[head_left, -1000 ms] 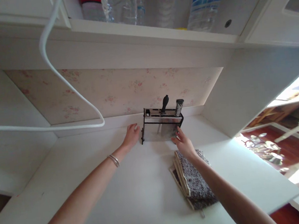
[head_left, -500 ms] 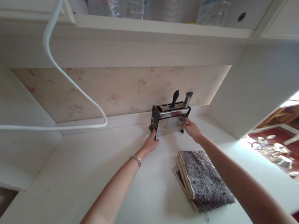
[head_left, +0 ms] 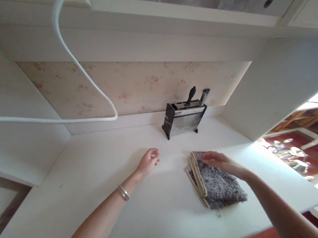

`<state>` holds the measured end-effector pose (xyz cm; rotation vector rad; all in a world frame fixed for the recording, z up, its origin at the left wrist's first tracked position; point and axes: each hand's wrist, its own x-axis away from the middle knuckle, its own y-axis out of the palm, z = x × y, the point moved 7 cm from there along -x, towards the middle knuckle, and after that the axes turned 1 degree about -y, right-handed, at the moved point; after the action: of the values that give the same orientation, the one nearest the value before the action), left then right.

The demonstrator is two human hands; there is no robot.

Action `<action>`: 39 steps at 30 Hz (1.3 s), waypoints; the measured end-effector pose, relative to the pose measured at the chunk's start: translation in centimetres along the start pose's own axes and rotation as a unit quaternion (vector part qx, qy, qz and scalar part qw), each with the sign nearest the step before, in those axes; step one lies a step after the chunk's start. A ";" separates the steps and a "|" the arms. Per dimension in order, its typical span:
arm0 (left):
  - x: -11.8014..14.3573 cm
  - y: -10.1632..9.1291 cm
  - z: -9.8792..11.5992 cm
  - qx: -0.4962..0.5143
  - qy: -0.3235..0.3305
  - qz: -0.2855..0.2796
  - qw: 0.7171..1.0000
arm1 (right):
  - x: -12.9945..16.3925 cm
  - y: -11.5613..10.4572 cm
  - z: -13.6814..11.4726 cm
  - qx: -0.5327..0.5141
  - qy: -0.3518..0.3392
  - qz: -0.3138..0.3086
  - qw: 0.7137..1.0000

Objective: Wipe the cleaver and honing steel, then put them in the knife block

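A knife block with a black frame and a silvery front stands upright against the back wall. Two handles stick up out of its top: a slim black knife handle and a broader worn handle. In front of the block, to its left, my left hand hovers over the counter, fingers loosely curled with a gap and nothing in them. My right hand, fingers stretched out, is over a folded grey-brown shaggy cloth. Whether it touches the cloth I cannot tell.
A white counter runs below floral wallpaper. Overhead is a cabinet shelf with plastic bottles. A white cable hangs at the left in front of the wall. White side panels bound both ends.
Both hands have let go of the knife block and drawn back toward me. My right hand is now over the cloth. The view has tilted down slightly.
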<state>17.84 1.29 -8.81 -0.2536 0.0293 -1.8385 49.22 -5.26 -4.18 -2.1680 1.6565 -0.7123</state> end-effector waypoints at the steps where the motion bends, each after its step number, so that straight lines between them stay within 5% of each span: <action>1: 1.7 -0.9 -0.4 0.006 -0.002 0.001 1.000 | 2.0 0.9 0.0 0.027 -0.012 -0.059 0.998; 3: 4.7 -2.6 -1.3 0.027 -0.008 0.012 1.000 | 5.3 2.1 0.6 0.103 -0.030 -0.129 0.986; 6: 8.2 -4.5 -2.4 0.041 -0.015 0.040 0.998 | 7.4 3.5 2.3 0.219 -0.022 -0.128 0.967; 9: 10.2 -5.3 -3.1 0.065 -0.021 0.060 0.996 | 6.8 4.6 3.2 0.279 -0.034 -0.037 0.959; 13: 11.5 -5.1 -3.7 0.109 -0.026 0.022 0.993 | 5.8 5.4 2.8 0.227 -0.087 0.039 0.969; 18: 12.3 -5.7 -4.9 0.132 -0.020 0.025 0.991 | 6.6 2.4 3.3 0.121 -0.001 0.203 0.972; 21: 12.7 -6.1 -5.1 0.135 -0.009 0.032 0.990 | 8.3 1.4 2.4 0.110 -0.018 0.266 0.957; 26: 12.8 -6.1 -4.7 0.122 0.012 0.036 0.992 | 10.2 5.8 0.0 0.211 -0.145 0.097 0.962; 30: 12.5 -5.7 -4.4 0.089 0.023 0.031 0.995 | 10.8 9.1 0.5 0.349 -0.165 0.032 0.922; 39: 12.0 -5.5 -4.7 -0.014 0.044 0.021 0.999 | 6.9 6.3 2.4 0.432 -0.193 0.050 0.879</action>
<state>8.65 -9.14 -10.68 -0.1912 0.1212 -1.8083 46.98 -13.72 -8.20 -1.4340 0.9512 -0.7327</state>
